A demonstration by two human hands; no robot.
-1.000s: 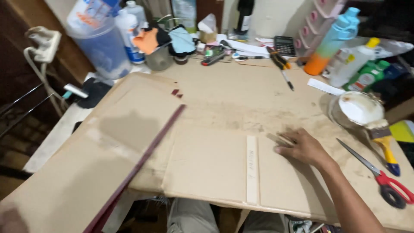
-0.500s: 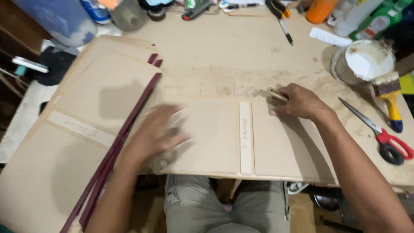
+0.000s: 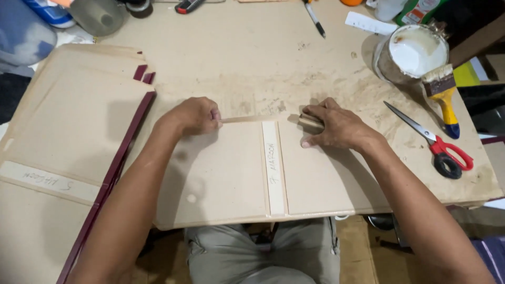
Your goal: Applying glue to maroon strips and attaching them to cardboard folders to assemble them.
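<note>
Left hand: left hand [image 3: 193,115] is curled shut, knuckles down on the top edge of the cardboard sheet [image 3: 221,168], pinching a thin strip [image 3: 247,119] there.
Right hand: right hand [image 3: 336,126] presses on the same edge, fingers closed around a small wooden block [image 3: 310,121].
Cardboard sheet: flat on the worktable [image 3: 252,63], pale spine strip [image 3: 273,168] down its middle.
Nearby: red-handled scissors [image 3: 436,144], yellow-handled brush [image 3: 444,97], glue tub [image 3: 415,50] to the right.

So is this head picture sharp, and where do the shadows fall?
Head view: sharp at centre, both hands crisp; left hand and right hand cast soft shadows on the board beneath the arms; the scissors are clear; edges bend slightly; no strong glare.
</note>
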